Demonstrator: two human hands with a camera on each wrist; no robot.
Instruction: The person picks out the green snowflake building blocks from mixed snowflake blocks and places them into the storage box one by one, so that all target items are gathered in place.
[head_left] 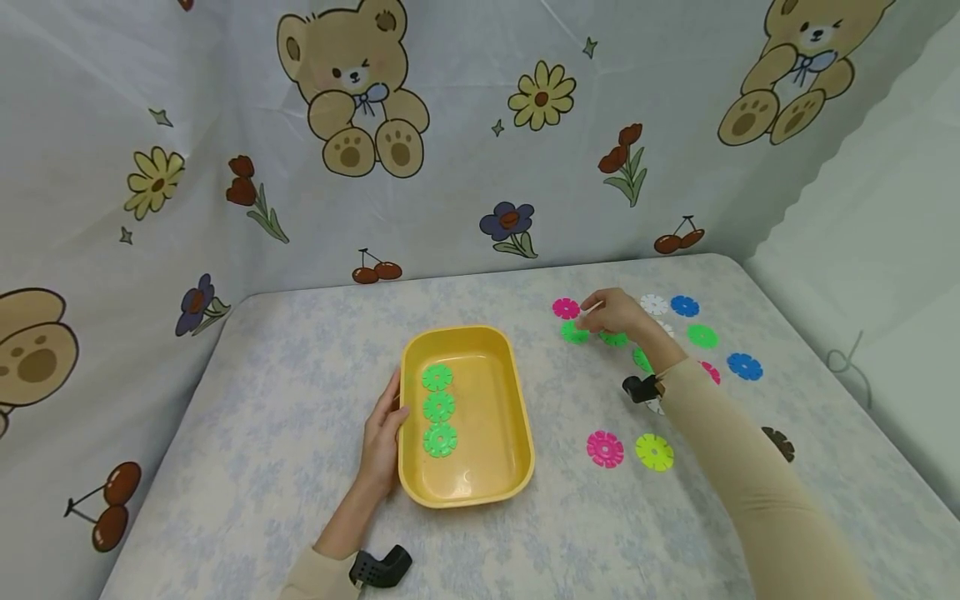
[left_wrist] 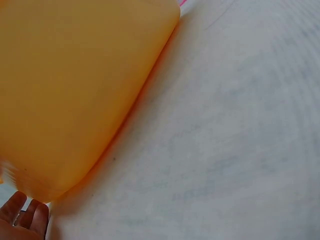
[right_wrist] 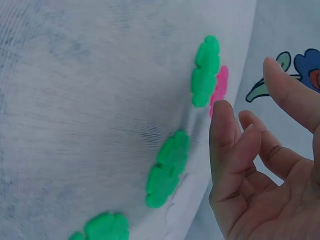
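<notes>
My left hand [head_left: 381, 442] holds the left rim of a yellow plastic tray [head_left: 491, 417], its thumb over the edge. Inside, along the left side, three green snowflake discs [head_left: 439, 407] lie in a column. In the left wrist view, fingertips [left_wrist: 39, 217] show beside the tray's underside [left_wrist: 75, 90]. My right hand [head_left: 618, 317] reaches over the table's far right part, thumb and fingers apart, holding nothing in the right wrist view. Closest to it are a green snowflake disc [right_wrist: 205, 72], a pink one [right_wrist: 220, 90] behind that, and another green disc [right_wrist: 168, 169].
Right of the tray lie a pink disc [head_left: 605, 448] and a yellow disc [head_left: 655, 452]. Blue discs [head_left: 745, 367], a green disc [head_left: 702, 336], a white disc [head_left: 654, 305] and a dark disc [head_left: 780, 443] are scattered around the right arm, which partly covers others.
</notes>
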